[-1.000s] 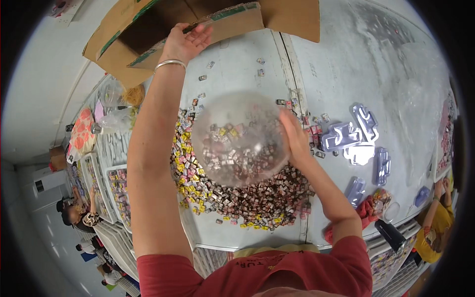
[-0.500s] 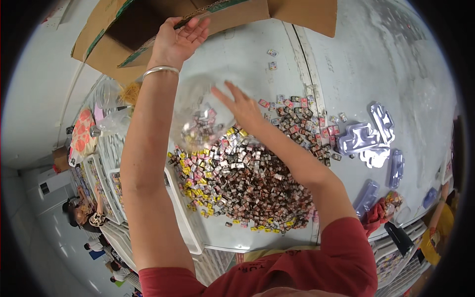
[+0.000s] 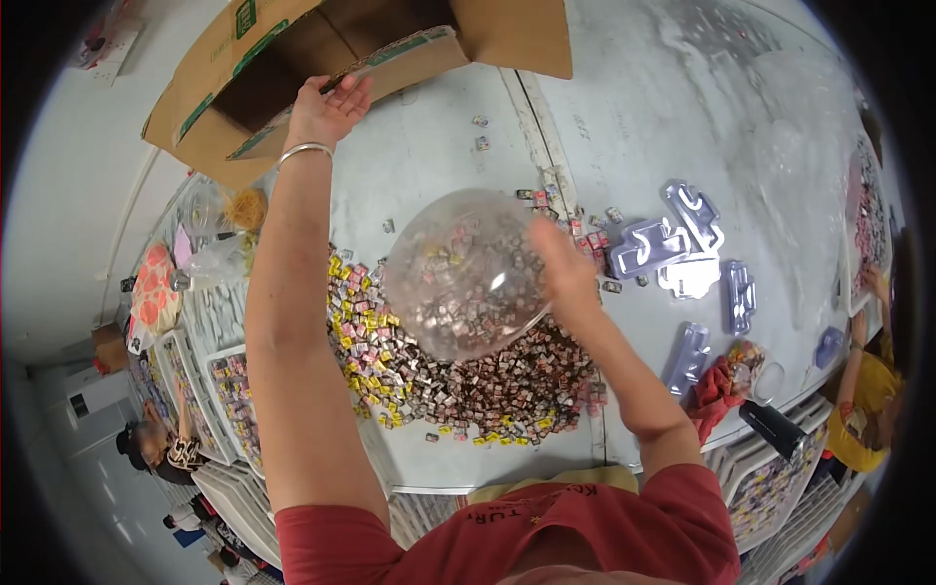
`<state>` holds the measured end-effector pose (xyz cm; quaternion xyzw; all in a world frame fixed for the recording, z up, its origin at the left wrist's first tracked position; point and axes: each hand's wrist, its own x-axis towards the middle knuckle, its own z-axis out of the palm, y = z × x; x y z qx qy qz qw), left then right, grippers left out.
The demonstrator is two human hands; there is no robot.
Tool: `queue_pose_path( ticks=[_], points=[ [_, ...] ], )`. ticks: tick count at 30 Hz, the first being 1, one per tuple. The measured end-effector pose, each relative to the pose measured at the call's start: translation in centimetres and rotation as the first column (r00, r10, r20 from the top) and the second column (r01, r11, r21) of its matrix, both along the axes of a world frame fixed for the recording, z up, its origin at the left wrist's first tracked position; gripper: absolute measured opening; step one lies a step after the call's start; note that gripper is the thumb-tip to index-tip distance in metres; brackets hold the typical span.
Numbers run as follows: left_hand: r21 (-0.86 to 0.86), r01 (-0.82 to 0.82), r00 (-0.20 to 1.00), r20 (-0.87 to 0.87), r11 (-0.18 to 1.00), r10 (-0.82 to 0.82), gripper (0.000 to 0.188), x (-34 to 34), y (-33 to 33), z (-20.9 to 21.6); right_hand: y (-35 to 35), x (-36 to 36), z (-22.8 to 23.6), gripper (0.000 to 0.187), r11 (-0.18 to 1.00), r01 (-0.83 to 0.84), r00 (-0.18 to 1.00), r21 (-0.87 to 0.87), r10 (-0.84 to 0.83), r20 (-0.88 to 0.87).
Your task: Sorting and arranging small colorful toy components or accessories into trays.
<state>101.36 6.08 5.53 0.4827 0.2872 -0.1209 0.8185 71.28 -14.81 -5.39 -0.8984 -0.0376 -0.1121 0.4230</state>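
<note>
My left hand (image 3: 331, 112) reaches to a large open cardboard box (image 3: 224, 54) at the far left. Its fingers are bent over the edge of the near flap (image 3: 414, 63), palm up, and appear to grip it. In my right hand (image 3: 568, 278), partly blurred, is a round clear plastic bowl (image 3: 468, 278), held by its right rim above the heap. Small printed pieces show through the bowl; I cannot tell which lie in it and which behind it. The heap of small pieces (image 3: 487, 395), black, pink, yellow and white, spreads over the grey table.
Clear moulded plastic trays (image 3: 651, 249) lie to the right, with a red cloth (image 3: 715, 395) and a black cup (image 3: 772, 429) nearer me. White crates (image 3: 219, 375) of pieces stand at left. A table seam (image 3: 536, 122) runs past the heap. A person in yellow (image 3: 868, 400) works at far right.
The bowl has moved right and nearer me with my right hand, and now shows its rounded side. My left hand stays at the box flap. The whole view has shifted.
</note>
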Motion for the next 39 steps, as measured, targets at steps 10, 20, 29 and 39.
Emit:
queue_pose_path(
  ticks=[10,20,29,39],
  points=[
    [0.034,0.062,0.998,0.007,0.997,-0.062,0.022,0.2,1.0,0.2,-24.6,3.0,0.1,0.028,0.828,0.514,0.773,0.223,-0.334,-0.540],
    [0.058,0.134,0.991,0.011,0.989,-0.135,0.024,0.6,2.4,0.5,-17.2,6.0,1.9,0.029,0.700,0.675,0.736,-0.234,-0.615,0.283],
    [-0.015,0.204,0.979,0.032,0.979,-0.203,0.022,0.3,2.3,-0.6,1.6,24.0,-10.5,0.045,0.931,-0.012,0.998,-0.364,0.032,0.047],
    [-0.044,0.248,0.964,0.114,0.968,-0.242,0.021,-1.4,4.6,-2.3,10.7,13.7,-4.3,0.032,0.750,-0.474,0.879,-0.461,0.369,-0.302]
  ],
)
